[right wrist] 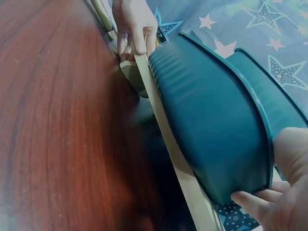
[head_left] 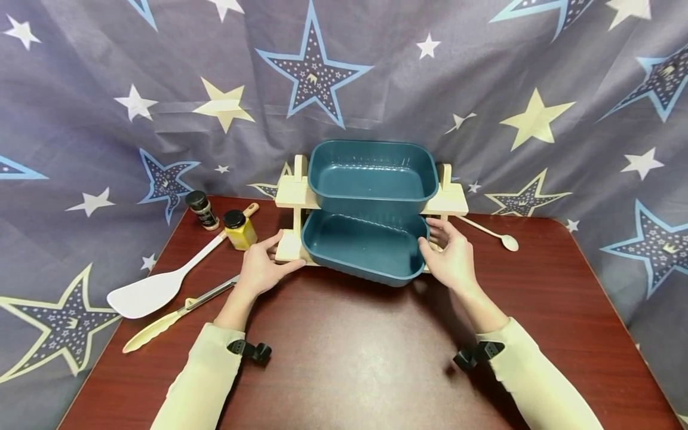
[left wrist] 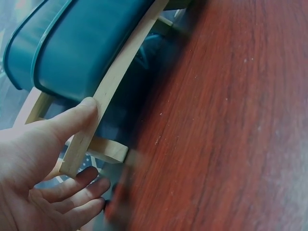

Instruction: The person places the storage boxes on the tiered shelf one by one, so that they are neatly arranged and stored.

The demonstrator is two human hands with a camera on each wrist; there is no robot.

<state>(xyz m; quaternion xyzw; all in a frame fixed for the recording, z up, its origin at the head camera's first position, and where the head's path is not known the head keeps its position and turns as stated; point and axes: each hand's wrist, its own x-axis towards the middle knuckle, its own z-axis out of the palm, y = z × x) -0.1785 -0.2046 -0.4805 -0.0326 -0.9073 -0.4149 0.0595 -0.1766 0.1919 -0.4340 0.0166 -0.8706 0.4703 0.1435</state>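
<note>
A two-tier wooden rack (head_left: 451, 200) stands at the back of the table with a dark teal bin (head_left: 373, 178) on its upper shelf. A second teal bin (head_left: 365, 245) sits askew on the lower shelf, its right front corner jutting past the front edge. My left hand (head_left: 261, 267) holds the lower shelf's left end, the thumb (left wrist: 86, 107) on the wooden slat and the other fingers beyond its end. At the lower bin's right end, my right hand (head_left: 452, 257) grips the wall, thumb at the rim and fingers outside.
On the left lie a white spatula (head_left: 147, 292) and tongs (head_left: 161, 327), near a yellow jar (head_left: 240, 232) and a dark spice jar (head_left: 202, 210). A wooden spoon (head_left: 507, 242) lies right of the rack. A star-patterned curtain (head_left: 376, 77) hangs close behind the table.
</note>
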